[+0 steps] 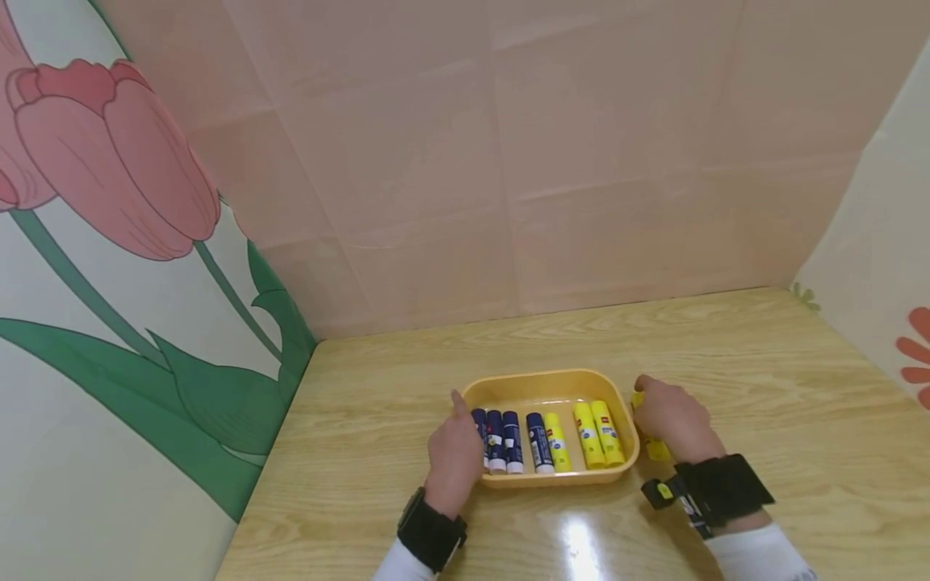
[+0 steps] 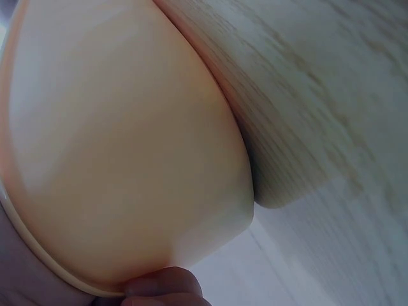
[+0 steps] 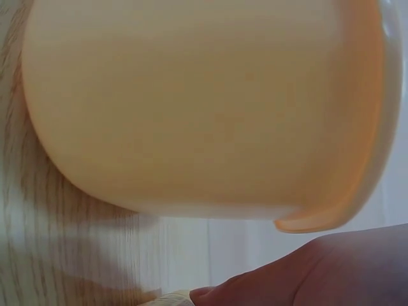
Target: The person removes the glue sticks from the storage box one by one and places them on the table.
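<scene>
A yellow plastic tray [image 1: 552,479] stands on the wooden table with glue sticks lying in it. Dark blue glue sticks [image 1: 513,442] are at its left and middle, yellow glue sticks [image 1: 589,436] at its middle and right. My left hand [image 1: 456,445] grips the tray's left end; its fingertips [image 2: 164,285] show against the outer wall. Just outside the tray's right end, my right hand [image 1: 676,415] holds a yellow glue stick [image 1: 657,449], mostly hidden under the fingers. In the right wrist view the thumb [image 3: 255,284] lies on that stick [image 3: 175,298].
The wooden table [image 1: 349,452] reaches back to a pinkish-brown sheet [image 1: 508,177]. A panel with a tulip picture [image 1: 116,161] borders the left side. At the right stands a pale panel with a red flower [image 1: 917,355].
</scene>
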{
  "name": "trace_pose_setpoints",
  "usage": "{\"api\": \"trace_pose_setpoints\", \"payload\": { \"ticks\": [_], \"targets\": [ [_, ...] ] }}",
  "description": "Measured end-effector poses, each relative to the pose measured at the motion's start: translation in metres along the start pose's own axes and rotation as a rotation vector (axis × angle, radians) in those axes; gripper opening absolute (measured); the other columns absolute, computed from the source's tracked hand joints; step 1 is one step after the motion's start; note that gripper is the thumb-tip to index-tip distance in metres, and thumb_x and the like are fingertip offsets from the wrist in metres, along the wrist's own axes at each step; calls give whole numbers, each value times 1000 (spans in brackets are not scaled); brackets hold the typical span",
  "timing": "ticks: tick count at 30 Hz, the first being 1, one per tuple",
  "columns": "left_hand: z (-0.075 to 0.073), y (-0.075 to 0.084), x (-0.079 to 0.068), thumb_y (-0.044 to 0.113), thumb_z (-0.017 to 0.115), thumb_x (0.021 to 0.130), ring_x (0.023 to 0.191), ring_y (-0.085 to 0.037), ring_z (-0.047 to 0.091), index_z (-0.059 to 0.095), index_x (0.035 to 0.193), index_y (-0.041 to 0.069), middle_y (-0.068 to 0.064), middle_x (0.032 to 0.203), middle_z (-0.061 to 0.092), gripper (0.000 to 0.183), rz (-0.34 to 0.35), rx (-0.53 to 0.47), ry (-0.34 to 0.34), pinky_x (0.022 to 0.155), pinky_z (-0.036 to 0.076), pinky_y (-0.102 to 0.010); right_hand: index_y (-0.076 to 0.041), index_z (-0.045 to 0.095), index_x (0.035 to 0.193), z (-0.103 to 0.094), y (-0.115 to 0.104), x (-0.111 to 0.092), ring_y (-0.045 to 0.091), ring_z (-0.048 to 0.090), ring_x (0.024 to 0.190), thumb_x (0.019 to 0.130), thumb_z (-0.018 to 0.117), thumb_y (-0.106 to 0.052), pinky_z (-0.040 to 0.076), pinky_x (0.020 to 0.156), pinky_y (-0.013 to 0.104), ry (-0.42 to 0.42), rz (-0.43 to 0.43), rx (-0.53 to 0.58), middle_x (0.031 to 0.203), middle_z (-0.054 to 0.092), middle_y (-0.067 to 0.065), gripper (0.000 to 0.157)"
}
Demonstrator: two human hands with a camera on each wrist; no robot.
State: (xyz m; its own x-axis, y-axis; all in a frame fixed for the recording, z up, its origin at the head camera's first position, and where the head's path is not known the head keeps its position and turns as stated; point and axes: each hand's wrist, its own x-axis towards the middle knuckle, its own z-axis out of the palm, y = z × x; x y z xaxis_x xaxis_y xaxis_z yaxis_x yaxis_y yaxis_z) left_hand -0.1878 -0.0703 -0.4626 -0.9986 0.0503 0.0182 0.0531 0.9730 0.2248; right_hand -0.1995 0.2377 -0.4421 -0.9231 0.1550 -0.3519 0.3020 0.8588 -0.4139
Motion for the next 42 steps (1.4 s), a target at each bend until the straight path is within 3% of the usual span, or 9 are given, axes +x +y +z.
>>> {"api": "trace_pose_setpoints", "payload": {
  "ticks": [15, 29, 42],
  "targets": [
    [1, 0, 0, 12, 64, 93, 52, -17, 49, 29, 154, -5, -7, 64, 53, 72, -9, -11, 10, 49, 46, -31, 8, 43, 138, -3, 1, -2, 39, 55, 86, 91, 62, -16, 47, 71, 54, 10, -9, -3, 114, 58, 34, 56],
    [2, 0, 1, 13, 63, 96, 52, -17, 47, 27, 155, -3, -6, 62, 49, 71, -24, -2, -3, 49, 43, -30, 8, 45, 136, -3, -1, -3, 37, 55, 84, 93, 56, -10, 47, 67, 48, -2, -22, -15, 107, 59, 30, 48],
    [0, 1, 0, 13, 63, 95, 52, -17, 47, 26, 155, -4, -6, 62, 49, 72, -23, -10, -8, 49, 44, -31, 10, 41, 139, -3, -1, -5, 39, 54, 87, 93, 60, -15, 48, 71, 51, 1, -11, 2, 115, 57, 35, 56]
  ]
}}
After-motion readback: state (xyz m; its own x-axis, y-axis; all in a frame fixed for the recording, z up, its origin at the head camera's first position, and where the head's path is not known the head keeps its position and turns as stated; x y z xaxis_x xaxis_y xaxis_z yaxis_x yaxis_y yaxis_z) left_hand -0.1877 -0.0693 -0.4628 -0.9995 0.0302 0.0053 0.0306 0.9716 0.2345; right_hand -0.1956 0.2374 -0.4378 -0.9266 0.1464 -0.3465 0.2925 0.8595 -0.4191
